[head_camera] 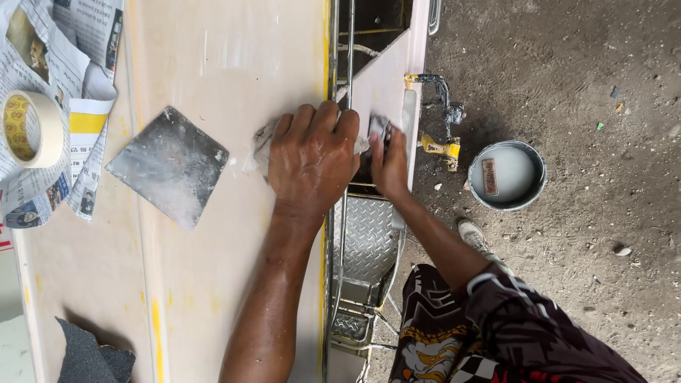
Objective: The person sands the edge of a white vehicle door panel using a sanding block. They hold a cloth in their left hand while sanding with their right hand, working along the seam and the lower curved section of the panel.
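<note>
My left hand [312, 159] lies flat on a pale, sanded vehicle panel [213, 269], pressing on a whitish crumpled sheet [261, 142] that shows at its left side. My right hand [389, 164] reaches past the panel's right edge and pinches a small grey piece of abrasive paper [380, 128] against the narrow pale strip [383, 78] there. A chrome rail [347, 42] runs between the two hands.
A square metal spreader plate [170, 167] smeared with filler lies on the panel. Left of it are a roll of masking tape [30, 129] and newspaper [71, 42]. Dark sandpaper [89, 354] sits at the lower left. A bucket of whitish liquid [508, 204] stands on dirt ground, beside a tread-plate step [365, 234].
</note>
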